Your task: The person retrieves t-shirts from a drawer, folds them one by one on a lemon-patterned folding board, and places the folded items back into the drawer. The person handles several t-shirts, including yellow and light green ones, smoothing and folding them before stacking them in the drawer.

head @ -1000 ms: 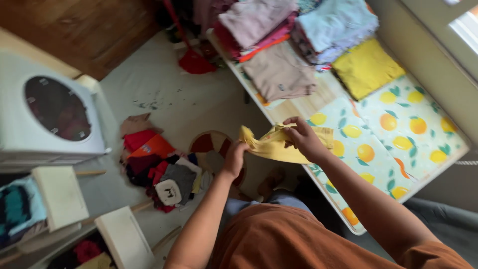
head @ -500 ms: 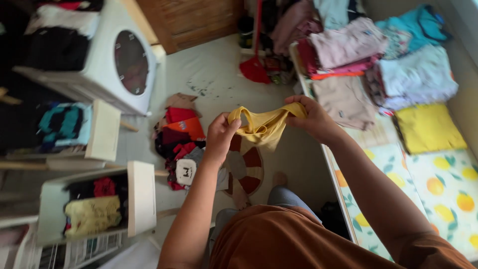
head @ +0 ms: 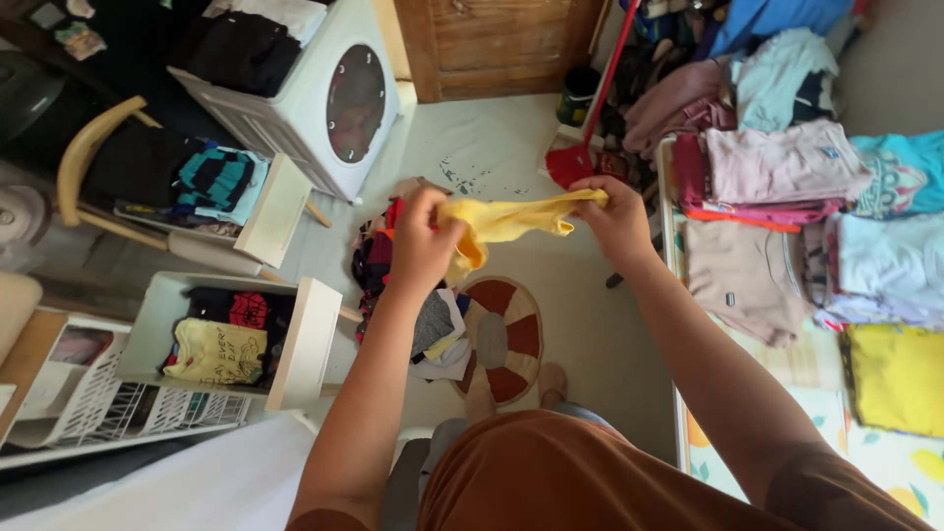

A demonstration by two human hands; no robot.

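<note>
Yellow garment (head: 506, 221) bunched, shape unclear, left hand (head: 423, 241) and right hand (head: 615, 216) gripping its ends

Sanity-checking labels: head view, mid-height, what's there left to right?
wooden chair → white shelf box → left hand → yellow garment → right hand → folded beige shirt → folded yellow shirt

Soft daylight fills the room, brightest on the pale floor (head: 492, 147) and the folded clothes (head: 787, 167) at right. The top-left corner stays dim. Shadows are faint. Straight lines bow at the edges; focus is sharp.
</note>
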